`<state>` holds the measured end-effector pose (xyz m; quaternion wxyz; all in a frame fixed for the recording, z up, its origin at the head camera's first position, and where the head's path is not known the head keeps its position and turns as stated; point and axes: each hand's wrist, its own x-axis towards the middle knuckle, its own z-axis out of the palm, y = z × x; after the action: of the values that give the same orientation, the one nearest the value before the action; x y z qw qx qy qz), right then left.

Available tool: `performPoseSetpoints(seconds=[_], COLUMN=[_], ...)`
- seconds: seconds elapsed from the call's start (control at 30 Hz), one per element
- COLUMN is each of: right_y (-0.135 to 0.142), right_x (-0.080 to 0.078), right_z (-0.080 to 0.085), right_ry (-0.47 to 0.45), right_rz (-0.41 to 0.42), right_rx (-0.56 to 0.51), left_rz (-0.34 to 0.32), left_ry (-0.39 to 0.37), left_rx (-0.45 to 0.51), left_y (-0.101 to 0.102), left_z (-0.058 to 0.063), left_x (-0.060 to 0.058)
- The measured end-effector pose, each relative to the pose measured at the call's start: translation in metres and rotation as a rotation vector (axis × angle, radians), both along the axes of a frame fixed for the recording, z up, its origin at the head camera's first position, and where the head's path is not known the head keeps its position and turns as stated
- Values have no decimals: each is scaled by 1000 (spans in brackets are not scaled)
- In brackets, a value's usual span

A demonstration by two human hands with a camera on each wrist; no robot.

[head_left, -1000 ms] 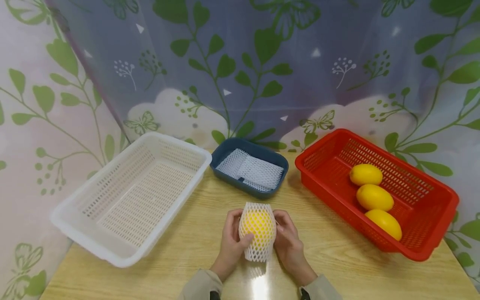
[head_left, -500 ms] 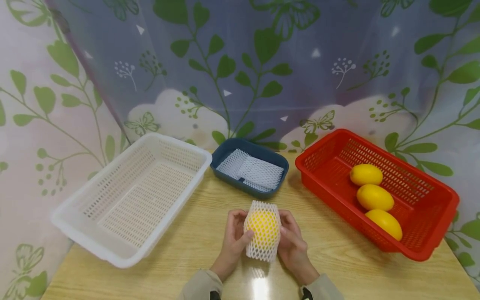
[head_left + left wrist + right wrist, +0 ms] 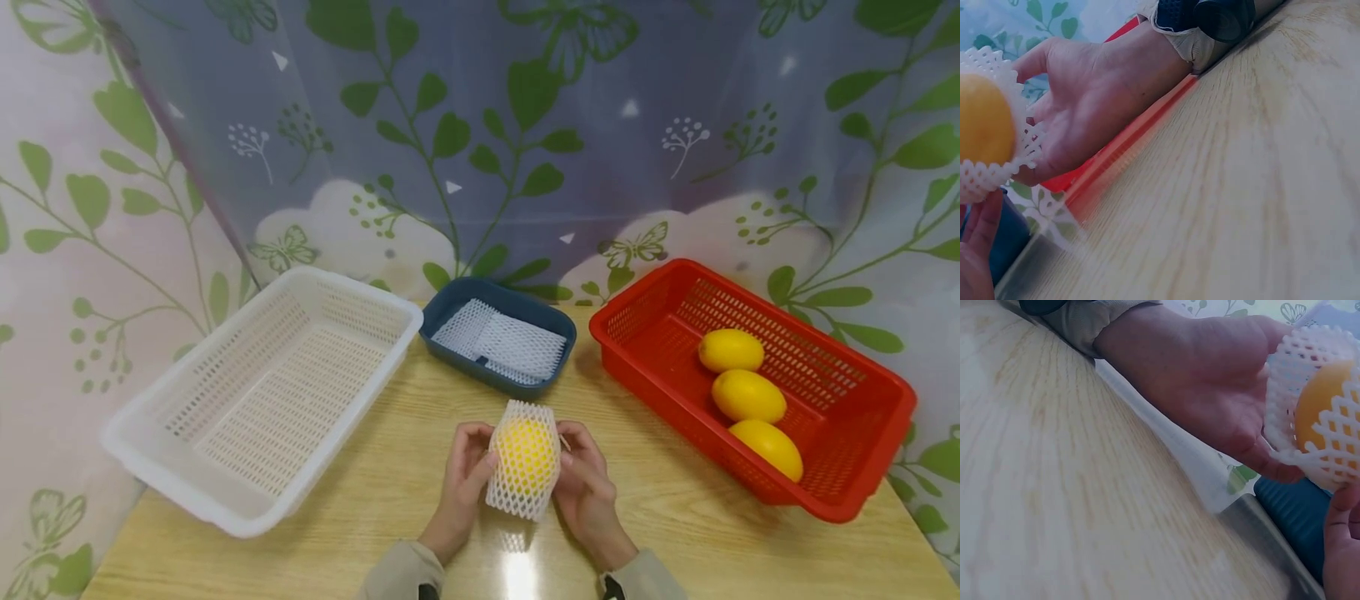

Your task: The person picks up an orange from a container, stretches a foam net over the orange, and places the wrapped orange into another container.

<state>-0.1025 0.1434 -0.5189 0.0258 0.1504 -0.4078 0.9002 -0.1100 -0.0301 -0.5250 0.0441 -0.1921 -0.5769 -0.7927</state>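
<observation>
A yellow lemon (image 3: 527,457) sits inside a white foam net sleeve (image 3: 513,500), held slightly tilted above the table between both hands. My left hand (image 3: 459,492) grips the sleeved lemon from the left, with its thumb on the near side. On the other side, my right hand (image 3: 588,492) holds it with thumb and fingers at the net's edge. The left wrist view looks into one end of the sleeve, where the lemon's bare skin (image 3: 984,119) shows. In the right wrist view the net (image 3: 1282,419) stands loose around the lemon's other side.
To the right, a red basket (image 3: 645,392) holds three lemons (image 3: 748,396). A white basket (image 3: 225,521) stands on the left. Between them at the back is a small dark blue bin (image 3: 480,379) with folded foam nets (image 3: 517,342). A patterned curtain (image 3: 480,150) hangs behind the table (image 3: 360,492).
The sleeved lemon has shifted slightly right and its upper end now leans right. Both hands keep hold of it, and the left thumb has moved up toward the net's left edge.
</observation>
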Motion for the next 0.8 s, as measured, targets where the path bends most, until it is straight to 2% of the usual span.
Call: performPoseSetpoints(seconds=[0.13, 0.37, 0.47, 0.57, 0.67, 0.8], right_y=[-1, -2, -3, -5, -7, -8], right_x=[-2, -4, -4, -5, -4, -2], right_z=[-2, -2, -3, -1, -2, -5], right_ry=[15, 9, 9, 52, 57, 1], right_rz=[-27, -130, -156, -184, -210, -234], right_rx=[10, 107, 136, 157, 187, 239], left_rz=[-5, -72, -78, -76, -69, -77], left_ry=[-29, -107, -129, -132, -124, -109], left_rx=[-14, -28, -40, -61, -108, -170], left_y=[-1, -2, -1, -1, 0, -1], left_z=[1, 1, 1, 2, 2, -1], left_x=[0, -1, -2, -2, -1, 1])
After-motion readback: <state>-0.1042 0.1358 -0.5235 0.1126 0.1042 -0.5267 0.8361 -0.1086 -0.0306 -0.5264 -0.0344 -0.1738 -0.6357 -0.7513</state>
